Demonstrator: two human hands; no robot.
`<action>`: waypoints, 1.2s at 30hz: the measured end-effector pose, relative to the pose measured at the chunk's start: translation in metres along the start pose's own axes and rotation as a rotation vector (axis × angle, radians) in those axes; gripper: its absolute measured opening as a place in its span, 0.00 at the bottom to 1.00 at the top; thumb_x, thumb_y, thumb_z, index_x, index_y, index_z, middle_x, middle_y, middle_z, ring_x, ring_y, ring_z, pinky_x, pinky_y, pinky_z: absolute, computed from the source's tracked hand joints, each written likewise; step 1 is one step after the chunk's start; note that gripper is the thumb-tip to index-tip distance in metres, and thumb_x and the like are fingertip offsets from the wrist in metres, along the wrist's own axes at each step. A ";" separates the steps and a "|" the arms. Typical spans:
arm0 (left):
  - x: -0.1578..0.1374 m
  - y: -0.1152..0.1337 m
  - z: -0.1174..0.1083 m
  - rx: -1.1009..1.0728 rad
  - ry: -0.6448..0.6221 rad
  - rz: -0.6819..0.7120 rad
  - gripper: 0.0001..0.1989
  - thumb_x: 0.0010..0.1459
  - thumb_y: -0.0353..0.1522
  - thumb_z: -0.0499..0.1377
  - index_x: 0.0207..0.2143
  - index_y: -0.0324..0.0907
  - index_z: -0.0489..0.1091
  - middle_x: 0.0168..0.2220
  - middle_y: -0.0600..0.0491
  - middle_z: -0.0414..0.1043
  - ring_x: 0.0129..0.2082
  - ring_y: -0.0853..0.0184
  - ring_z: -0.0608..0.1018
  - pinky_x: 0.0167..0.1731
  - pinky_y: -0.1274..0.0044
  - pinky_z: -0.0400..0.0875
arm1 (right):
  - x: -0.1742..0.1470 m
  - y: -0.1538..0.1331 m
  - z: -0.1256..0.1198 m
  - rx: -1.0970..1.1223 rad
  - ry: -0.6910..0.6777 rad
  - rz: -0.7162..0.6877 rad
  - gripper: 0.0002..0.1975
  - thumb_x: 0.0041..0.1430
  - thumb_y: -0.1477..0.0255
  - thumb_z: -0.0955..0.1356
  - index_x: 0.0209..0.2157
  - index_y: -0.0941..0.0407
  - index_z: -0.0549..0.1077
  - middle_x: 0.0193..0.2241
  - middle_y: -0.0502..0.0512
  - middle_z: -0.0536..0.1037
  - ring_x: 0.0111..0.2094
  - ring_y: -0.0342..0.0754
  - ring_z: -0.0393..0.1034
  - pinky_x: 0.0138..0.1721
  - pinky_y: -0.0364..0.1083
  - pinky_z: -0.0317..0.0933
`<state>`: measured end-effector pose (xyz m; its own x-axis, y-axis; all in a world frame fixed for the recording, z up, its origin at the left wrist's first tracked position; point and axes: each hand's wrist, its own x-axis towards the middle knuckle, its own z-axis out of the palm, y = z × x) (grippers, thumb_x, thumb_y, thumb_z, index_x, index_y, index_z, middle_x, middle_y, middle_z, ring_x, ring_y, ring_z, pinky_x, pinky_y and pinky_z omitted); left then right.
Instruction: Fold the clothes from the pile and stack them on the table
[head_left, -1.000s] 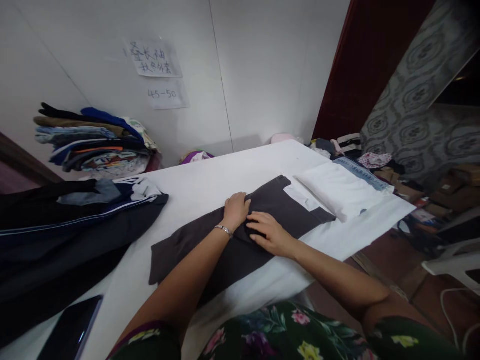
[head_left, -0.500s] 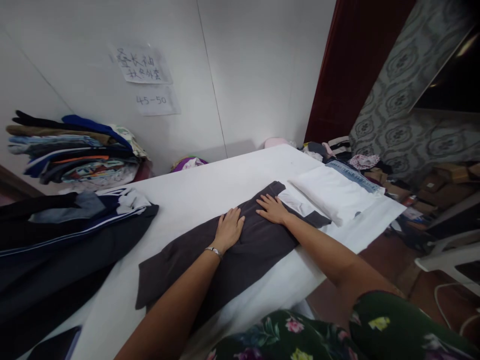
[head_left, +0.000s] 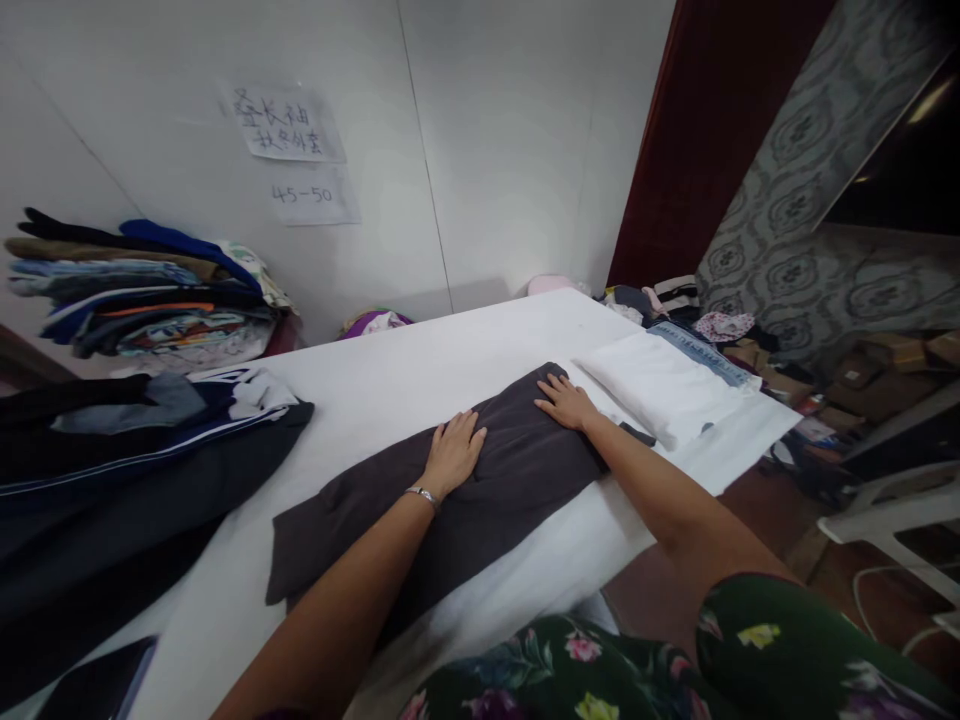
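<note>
Over the last second, the hands have been moved apart along the dark garment (head_left: 517, 455). The right hand (head_left: 568, 402) has been shifted from mid-garment to its right-hand end; the left hand (head_left: 455, 452) remains near the middle. Less of the pale patch at that end is now exposed. A longer stretch of cloth is thus judged to be held flat.

Both hands are laid palm down, fingers spread, neither clenched; no grasp is seen. The garment is spread lengthwise on the table (head_left: 420, 365), directly beneath both hands and touched by them, with its left-hand end extended past the left forearm. A white item (head_left: 660, 375) is placed just beside its right-hand end.
</note>
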<state>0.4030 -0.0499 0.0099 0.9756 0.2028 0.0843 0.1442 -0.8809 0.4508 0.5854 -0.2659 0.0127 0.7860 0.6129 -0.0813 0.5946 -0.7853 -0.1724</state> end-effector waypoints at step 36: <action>-0.070 0.022 -0.024 0.108 -0.052 -0.102 0.32 0.64 0.50 0.43 0.62 0.40 0.57 0.64 0.44 0.59 0.64 0.58 0.60 0.62 0.61 0.52 | -0.055 -0.097 0.004 0.174 0.050 -0.348 0.29 0.66 0.53 0.57 0.65 0.49 0.56 0.68 0.57 0.50 0.69 0.55 0.38 0.64 0.63 0.35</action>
<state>0.3336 -0.0734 0.0352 0.9618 0.2736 -0.0046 0.2573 -0.8983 0.3562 0.4841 -0.2231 0.0303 0.5519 0.8319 0.0588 0.7930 -0.5017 -0.3455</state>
